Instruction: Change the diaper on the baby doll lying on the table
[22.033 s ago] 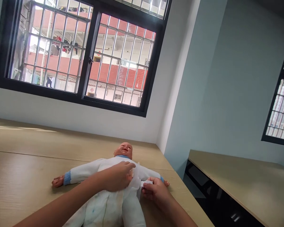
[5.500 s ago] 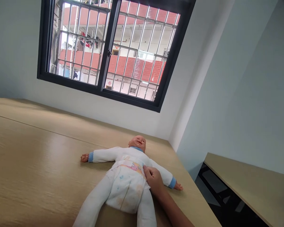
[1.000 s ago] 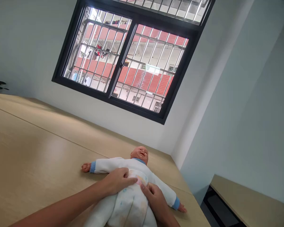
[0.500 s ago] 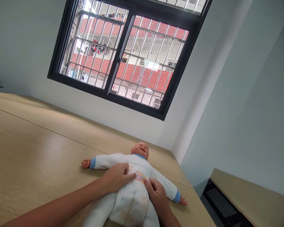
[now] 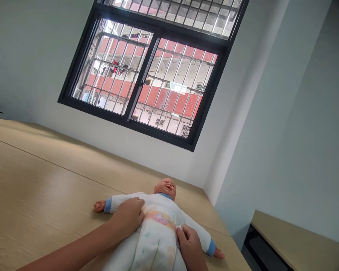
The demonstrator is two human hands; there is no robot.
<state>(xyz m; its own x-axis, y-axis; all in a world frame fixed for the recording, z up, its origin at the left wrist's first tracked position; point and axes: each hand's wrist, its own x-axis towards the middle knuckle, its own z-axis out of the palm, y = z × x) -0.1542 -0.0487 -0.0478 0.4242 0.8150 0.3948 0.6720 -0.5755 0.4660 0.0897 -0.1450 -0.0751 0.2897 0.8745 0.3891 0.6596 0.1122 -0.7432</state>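
Plainly, right fingers pinch the diaper; left fingers curl against it, grip unclear.

Left hand lies knuckles up, fingers curled, forearm slanting outward behind them; right hand pinches, thumb beside 1 bent finger, wrist behind its fingertips.

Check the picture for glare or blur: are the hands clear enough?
Head view: daylight glints on the barred window; a soft sheen lies on the tabletop; the left hand, right hand and printed diaper look slightly soft, but their outlines read.
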